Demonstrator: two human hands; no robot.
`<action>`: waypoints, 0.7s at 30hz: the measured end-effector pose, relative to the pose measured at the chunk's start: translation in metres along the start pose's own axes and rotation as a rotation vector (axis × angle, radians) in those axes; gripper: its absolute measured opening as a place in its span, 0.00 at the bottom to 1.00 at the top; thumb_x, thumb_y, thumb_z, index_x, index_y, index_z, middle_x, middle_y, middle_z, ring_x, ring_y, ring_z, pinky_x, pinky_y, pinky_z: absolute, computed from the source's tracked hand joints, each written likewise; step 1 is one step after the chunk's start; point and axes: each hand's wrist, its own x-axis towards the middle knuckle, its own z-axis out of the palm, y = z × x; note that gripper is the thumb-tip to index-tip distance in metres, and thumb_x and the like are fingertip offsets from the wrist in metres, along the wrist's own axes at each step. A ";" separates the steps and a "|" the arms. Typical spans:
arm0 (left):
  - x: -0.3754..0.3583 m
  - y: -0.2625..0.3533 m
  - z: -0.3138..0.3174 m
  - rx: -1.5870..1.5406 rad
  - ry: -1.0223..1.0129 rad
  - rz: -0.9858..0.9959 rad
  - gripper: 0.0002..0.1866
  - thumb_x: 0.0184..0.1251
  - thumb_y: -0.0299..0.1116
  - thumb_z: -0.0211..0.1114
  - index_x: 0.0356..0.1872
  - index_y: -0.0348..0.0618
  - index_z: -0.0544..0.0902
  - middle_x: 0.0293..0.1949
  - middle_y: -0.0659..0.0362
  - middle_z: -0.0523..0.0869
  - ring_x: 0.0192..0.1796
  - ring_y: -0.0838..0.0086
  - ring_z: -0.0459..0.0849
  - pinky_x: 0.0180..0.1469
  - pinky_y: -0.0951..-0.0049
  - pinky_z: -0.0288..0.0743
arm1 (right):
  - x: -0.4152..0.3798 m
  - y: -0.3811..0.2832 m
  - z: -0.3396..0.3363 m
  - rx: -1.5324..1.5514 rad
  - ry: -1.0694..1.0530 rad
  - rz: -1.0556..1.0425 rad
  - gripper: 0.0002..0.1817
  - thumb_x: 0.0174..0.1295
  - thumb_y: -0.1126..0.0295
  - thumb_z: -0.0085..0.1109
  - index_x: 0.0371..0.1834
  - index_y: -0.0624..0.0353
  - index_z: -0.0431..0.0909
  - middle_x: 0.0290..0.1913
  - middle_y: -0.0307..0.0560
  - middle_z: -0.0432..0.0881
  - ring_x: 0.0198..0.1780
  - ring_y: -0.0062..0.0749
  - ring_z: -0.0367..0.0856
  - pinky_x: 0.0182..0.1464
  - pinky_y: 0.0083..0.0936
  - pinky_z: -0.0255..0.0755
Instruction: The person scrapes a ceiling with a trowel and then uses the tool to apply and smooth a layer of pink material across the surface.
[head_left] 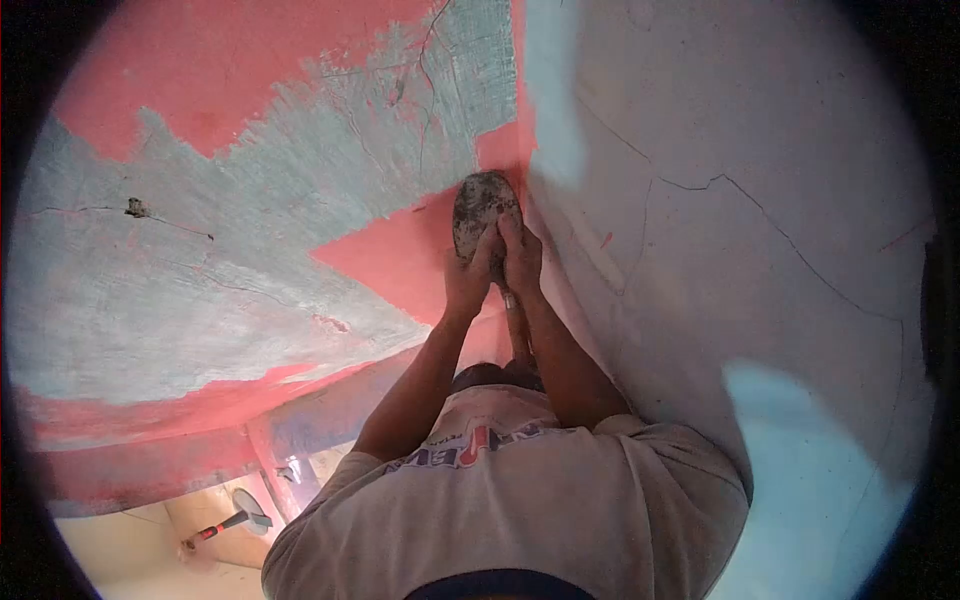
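A dark, rounded, stained tool head (484, 205) is held up near the corner where the pink and grey wall meets the grey-blue wall. My left hand (469, 278) wraps round its left side, the thumb pressed on its face. On the right side my right hand (521, 262) grips the same tool, thumb also on the face. Below the hands a handle (516, 325) points down toward my body. The fingers behind the tool are hidden.
The left wall (230, 290) has scraped grey patches, pink paint and cracks. Long cracks also cross the right wall (690, 260). At the lower left, a hammer (225, 525) with a red and black handle lies by a round grey object (245, 500).
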 end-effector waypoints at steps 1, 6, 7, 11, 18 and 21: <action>-0.002 -0.002 0.002 0.013 0.015 0.021 0.16 0.77 0.36 0.67 0.53 0.30 0.87 0.45 0.57 0.91 0.44 0.76 0.88 0.44 0.73 0.83 | 0.004 0.003 -0.001 0.004 -0.027 -0.009 0.24 0.73 0.55 0.62 0.49 0.72 0.85 0.46 0.45 0.87 0.47 0.28 0.83 0.51 0.29 0.77; -0.001 0.006 0.014 0.043 0.090 0.026 0.15 0.76 0.35 0.68 0.50 0.31 0.88 0.43 0.57 0.91 0.43 0.76 0.88 0.42 0.73 0.83 | 0.000 -0.012 0.004 0.040 0.030 -0.014 0.22 0.73 0.56 0.64 0.48 0.71 0.85 0.44 0.44 0.87 0.44 0.27 0.83 0.49 0.27 0.78; -0.003 0.005 0.013 0.011 0.093 0.019 0.15 0.76 0.35 0.68 0.50 0.31 0.88 0.43 0.57 0.91 0.43 0.76 0.88 0.42 0.73 0.83 | -0.002 -0.013 0.004 0.014 0.039 0.021 0.22 0.73 0.56 0.65 0.48 0.70 0.85 0.44 0.44 0.87 0.43 0.26 0.83 0.48 0.26 0.78; 0.002 0.003 0.008 -0.030 0.081 0.045 0.15 0.76 0.36 0.69 0.50 0.31 0.88 0.42 0.57 0.91 0.43 0.76 0.88 0.41 0.73 0.83 | -0.001 -0.001 0.008 0.093 0.003 0.004 0.23 0.73 0.54 0.64 0.49 0.70 0.85 0.44 0.44 0.87 0.44 0.26 0.83 0.48 0.25 0.77; 0.000 0.003 0.004 -0.015 0.049 -0.039 0.16 0.76 0.36 0.68 0.52 0.31 0.87 0.44 0.58 0.90 0.42 0.76 0.87 0.43 0.73 0.82 | 0.000 -0.014 0.002 0.021 -0.014 0.095 0.23 0.72 0.55 0.66 0.50 0.70 0.86 0.44 0.44 0.87 0.43 0.27 0.83 0.48 0.27 0.78; -0.001 0.022 0.015 -0.045 0.050 0.088 0.16 0.77 0.36 0.67 0.53 0.32 0.86 0.46 0.57 0.90 0.45 0.75 0.87 0.45 0.73 0.83 | 0.001 -0.030 0.005 0.002 -0.011 0.090 0.25 0.73 0.52 0.63 0.48 0.69 0.86 0.42 0.43 0.87 0.43 0.25 0.82 0.46 0.25 0.77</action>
